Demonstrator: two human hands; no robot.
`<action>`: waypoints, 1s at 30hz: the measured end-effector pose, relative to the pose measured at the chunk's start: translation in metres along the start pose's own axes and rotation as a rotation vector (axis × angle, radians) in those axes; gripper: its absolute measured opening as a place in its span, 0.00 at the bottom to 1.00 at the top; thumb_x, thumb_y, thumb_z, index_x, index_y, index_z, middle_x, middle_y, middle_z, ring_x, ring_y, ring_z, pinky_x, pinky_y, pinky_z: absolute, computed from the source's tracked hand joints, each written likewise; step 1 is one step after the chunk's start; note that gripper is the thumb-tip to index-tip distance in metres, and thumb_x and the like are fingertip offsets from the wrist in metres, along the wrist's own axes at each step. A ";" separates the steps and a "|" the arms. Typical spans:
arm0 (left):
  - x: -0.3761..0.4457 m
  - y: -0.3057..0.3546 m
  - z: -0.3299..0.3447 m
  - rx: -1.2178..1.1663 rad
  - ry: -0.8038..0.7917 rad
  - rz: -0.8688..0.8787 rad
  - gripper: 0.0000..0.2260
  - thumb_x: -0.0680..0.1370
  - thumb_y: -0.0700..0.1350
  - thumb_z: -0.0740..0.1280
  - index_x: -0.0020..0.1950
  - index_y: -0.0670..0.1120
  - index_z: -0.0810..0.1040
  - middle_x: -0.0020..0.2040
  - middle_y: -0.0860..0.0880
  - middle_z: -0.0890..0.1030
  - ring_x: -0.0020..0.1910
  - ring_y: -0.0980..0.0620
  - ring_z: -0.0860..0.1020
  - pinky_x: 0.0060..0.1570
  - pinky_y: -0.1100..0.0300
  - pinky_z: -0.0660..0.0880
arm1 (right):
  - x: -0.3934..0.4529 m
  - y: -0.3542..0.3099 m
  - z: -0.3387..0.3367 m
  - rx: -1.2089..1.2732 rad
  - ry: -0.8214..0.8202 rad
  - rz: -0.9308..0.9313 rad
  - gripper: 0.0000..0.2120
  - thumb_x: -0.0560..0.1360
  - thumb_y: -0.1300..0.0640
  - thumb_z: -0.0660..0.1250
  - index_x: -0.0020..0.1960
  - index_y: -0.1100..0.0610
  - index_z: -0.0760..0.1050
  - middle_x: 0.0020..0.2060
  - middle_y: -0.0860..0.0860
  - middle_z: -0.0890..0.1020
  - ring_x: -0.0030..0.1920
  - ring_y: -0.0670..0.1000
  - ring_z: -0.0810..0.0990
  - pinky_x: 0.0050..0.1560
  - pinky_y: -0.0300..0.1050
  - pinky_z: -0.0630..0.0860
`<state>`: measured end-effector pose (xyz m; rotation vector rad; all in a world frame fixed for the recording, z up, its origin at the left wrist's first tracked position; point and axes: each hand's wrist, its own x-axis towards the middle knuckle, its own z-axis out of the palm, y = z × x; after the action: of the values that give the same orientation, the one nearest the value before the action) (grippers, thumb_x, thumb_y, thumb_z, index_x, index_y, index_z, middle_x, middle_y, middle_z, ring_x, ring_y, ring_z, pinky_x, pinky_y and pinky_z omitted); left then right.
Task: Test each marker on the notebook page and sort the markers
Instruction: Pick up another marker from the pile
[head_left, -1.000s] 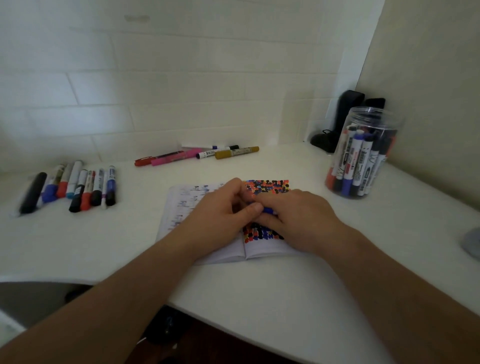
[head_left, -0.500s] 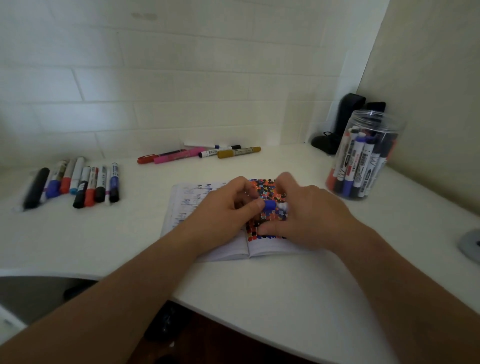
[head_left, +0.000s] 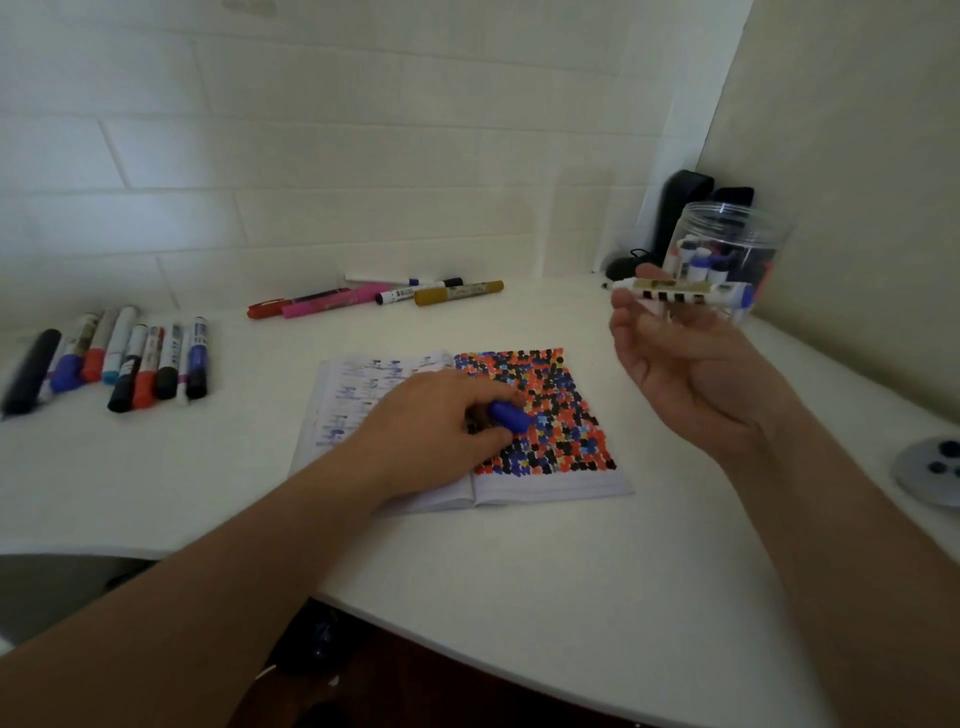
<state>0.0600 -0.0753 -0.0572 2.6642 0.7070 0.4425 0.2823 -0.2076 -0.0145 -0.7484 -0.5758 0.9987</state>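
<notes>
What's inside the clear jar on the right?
The jar holds markers standing upright, their caps white, blue and dark. The right hand and its marker cover the lower part, so no count.

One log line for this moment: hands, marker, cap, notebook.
left hand: holds blue cap over notebook | right hand: holds uncapped marker, raised by jar | test: not yet
</notes>
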 end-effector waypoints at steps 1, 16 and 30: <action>0.001 0.001 -0.003 0.010 -0.038 -0.008 0.15 0.81 0.55 0.68 0.68 0.61 0.78 0.53 0.57 0.78 0.51 0.56 0.76 0.55 0.57 0.73 | -0.003 0.004 0.004 -0.033 -0.022 0.009 0.18 0.77 0.66 0.66 0.65 0.56 0.79 0.51 0.56 0.85 0.50 0.50 0.85 0.54 0.42 0.82; -0.001 -0.028 -0.024 -0.278 -0.245 -0.039 0.15 0.83 0.51 0.65 0.64 0.71 0.73 0.43 0.57 0.81 0.41 0.55 0.80 0.50 0.58 0.77 | -0.022 0.060 0.040 -0.828 -0.221 0.125 0.12 0.76 0.68 0.70 0.37 0.58 0.72 0.26 0.53 0.72 0.26 0.49 0.65 0.26 0.39 0.61; 0.004 -0.027 -0.017 -0.271 -0.149 -0.020 0.23 0.70 0.57 0.80 0.60 0.66 0.74 0.35 0.56 0.72 0.31 0.60 0.70 0.38 0.60 0.72 | -0.025 0.078 0.048 -1.118 -0.066 -0.002 0.13 0.72 0.65 0.73 0.38 0.66 0.69 0.29 0.59 0.75 0.27 0.51 0.72 0.27 0.40 0.69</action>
<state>0.0462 -0.0473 -0.0523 2.4044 0.5833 0.3067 0.1956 -0.1895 -0.0483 -1.6898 -1.2140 0.6379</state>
